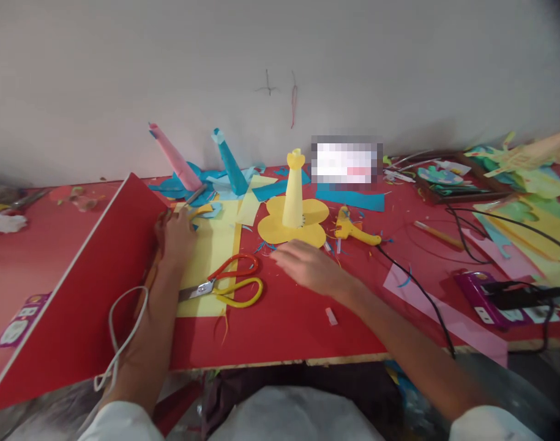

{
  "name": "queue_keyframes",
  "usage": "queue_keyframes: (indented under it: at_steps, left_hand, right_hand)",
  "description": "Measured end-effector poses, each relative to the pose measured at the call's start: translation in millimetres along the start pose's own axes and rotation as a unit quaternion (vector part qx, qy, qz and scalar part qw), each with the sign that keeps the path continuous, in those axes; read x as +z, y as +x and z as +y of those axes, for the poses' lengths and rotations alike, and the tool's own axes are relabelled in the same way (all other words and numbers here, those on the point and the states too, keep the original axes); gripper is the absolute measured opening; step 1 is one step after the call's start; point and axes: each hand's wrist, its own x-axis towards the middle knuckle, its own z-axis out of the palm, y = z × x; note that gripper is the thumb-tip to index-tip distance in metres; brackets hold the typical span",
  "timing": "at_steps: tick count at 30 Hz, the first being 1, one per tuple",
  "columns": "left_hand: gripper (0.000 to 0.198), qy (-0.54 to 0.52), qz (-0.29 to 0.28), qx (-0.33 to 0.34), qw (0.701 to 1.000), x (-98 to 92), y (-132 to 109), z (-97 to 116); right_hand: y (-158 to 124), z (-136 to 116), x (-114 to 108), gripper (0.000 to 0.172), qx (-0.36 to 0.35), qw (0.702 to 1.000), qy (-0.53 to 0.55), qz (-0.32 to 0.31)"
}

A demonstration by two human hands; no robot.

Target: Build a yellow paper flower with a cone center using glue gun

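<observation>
My left hand [176, 236] is over the left side of the table, close beside an upright red board [91, 275]. Its fingers are blurred and partly hidden, so whether they hold anything does not show. Just beyond it lies a small orange-and-blue piece [206, 212] on yellow paper sheets [206, 245]. Scissors [236, 285] with one red and one yellow handle loop rest partly on those sheets. My right hand [302, 263] is stretched out, fingers extended and holding nothing, at the front edge of a yellow paper flower base [273, 229]. A pale yellow paper cone [292, 196] stands upright on it.
A yellow glue gun [355, 229] with a black cord lies right of the flower. Behind stand pink [176, 159] and blue [231, 162] paper cones, leaning. At right are a purple power strip [486, 297], a pink paper strip [445, 312] and a brown frame [445, 195] with paper scraps.
</observation>
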Motion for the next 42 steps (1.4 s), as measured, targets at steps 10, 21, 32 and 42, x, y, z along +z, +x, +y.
queue_keyframes:
  at_steps: [10, 21, 32, 42]
  left_hand:
    - [0.034, -0.029, 0.151, -0.025, 0.988, -2.5, 1.7, 3.9]
    - [0.025, -0.195, 0.228, 0.464, 0.833, -28.8, -55.2, 130.6]
    - [0.04, -0.244, 0.198, 0.438, 0.842, -14.6, -68.3, 158.9]
    - [0.041, -0.167, 0.1, 0.26, 0.946, -2.9, -64.8, 146.9]
  right_hand:
    - [29.3, -20.1, 12.6, 0.024, -0.08, 0.997, 0.018, -0.01]
    - [10.4, 3.5, 23.8, 0.055, 0.347, 0.745, 0.563, 0.089]
    - [9.0, 8.2, 32.3, 0.052, 0.363, 0.714, 0.583, 0.133]
    - [4.5, 14.1, 13.4, 0.042, 0.346, 0.812, 0.456, 0.113]
